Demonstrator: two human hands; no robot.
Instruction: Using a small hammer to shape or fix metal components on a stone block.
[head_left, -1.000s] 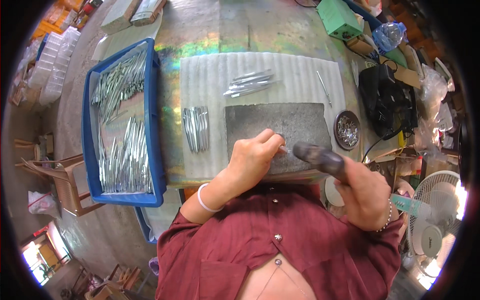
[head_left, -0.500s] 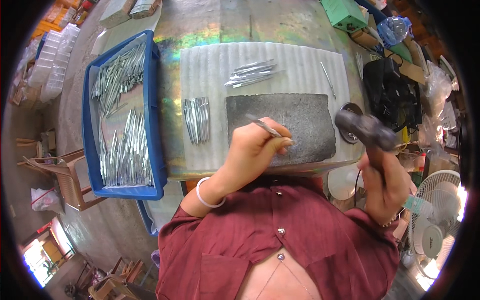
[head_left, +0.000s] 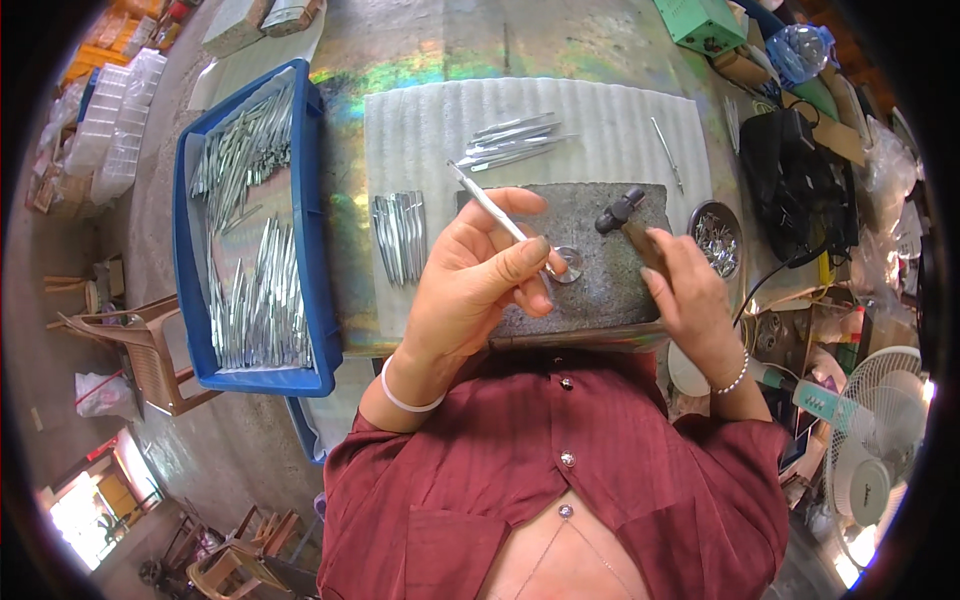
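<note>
1. One broad table [head_left: 440, 50] stretches beyond both hands.
2. A pale foam sheet [head_left: 420, 120] lies on it, under and beyond the hands.
3. A blue tray [head_left: 315, 230] stands well left of the left hand, with many metal rods [head_left: 260, 300] in two groups.
4. A dark slab [head_left: 600, 295] rests on the sheet, beneath and between the hands.
5. The left hand [head_left: 475, 270] pinches a slim metal rod between thumb and fingers, its other fingers loosely bent.
6. The right hand [head_left: 700, 310] is half curled at the hammer's handle; how firmly it grips, I cannot tell.
7. One pile of rods [head_left: 515, 140] lies beyond the left hand, a neat row [head_left: 398, 238] to its left.
8. The hammer [head_left: 620, 210] has its head over the slab, just beyond the right hand.
9. A round dish [head_left: 738, 250] of small metal bits [head_left: 717, 245] sits just beyond the right hand.
10. The slim metal rod [head_left: 497, 215] slants up and leftward from the left fingertips.
</note>
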